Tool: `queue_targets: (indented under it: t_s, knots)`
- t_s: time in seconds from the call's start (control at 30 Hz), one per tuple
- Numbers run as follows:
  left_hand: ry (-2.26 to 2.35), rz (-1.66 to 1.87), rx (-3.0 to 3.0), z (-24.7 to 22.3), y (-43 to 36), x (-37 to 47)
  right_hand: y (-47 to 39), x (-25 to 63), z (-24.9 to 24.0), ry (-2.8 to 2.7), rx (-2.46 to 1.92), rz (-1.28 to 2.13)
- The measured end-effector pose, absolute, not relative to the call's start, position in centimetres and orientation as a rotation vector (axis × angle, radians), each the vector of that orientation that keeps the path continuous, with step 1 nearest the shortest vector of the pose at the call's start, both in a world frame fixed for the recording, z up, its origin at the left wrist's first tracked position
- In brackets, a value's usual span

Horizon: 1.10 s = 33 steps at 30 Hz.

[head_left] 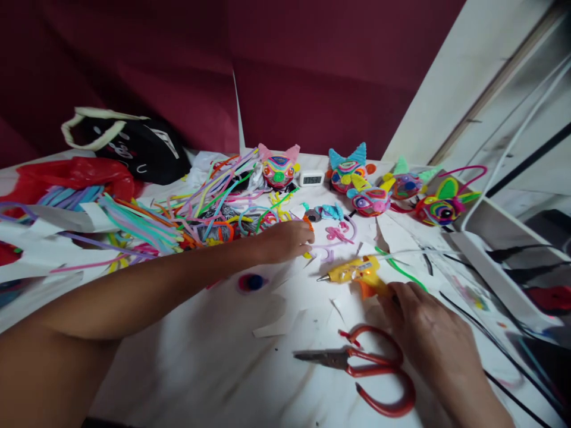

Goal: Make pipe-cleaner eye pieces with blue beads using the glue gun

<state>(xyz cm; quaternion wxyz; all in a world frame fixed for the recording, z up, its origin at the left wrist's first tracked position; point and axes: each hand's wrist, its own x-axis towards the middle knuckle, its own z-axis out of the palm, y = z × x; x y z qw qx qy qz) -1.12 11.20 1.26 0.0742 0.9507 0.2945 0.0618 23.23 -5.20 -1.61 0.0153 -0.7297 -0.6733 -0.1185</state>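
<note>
My right hand (430,324) is closed round the handle end of a yellow hot glue gun (357,271), whose metal nozzle points left just above the table. My left hand (285,241) reaches across to the small pipe cleaner pieces, with its fingers curled down. An orange piece (308,223) shows by its fingertips; what they pinch, if anything, is hidden. Red-handled scissors (375,362) lie in front, beside my right hand. A dark blue ball on a pink-and-purple base (254,282) lies below my left forearm. Pink curled shapes (338,233) lie beyond the glue gun.
Colourful pipe cleaner animal heads (279,169) stand along the back, with a small digital clock (311,178) among them. Loose pipe cleaners (138,223) pile up at left, near a black bag (134,145). Cables and a white box (504,279) occupy the right; paper scraps (270,328) lie about.
</note>
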Motion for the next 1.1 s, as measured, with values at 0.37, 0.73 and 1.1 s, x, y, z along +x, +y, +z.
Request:
queue_targets:
  t_s: [0.37, 0.73, 1.1]
  knots:
    - [0.965, 0.102, 2.689, -0.9, 14.0, 1.7, -5.1, 22.9, -1.6, -2.144, -2.203, -0.391]
    - [1.244, 0.595, 2.241, 2.3, 12.9, -1.6, -5.2, 22.7, -1.4, -2.081, -2.245, -0.434]
    - [1.237, 0.494, 2.043, -1.8, 3.0, -3.3, -4.6, 20.0, -1.0, -1.984, -2.373, -0.480]
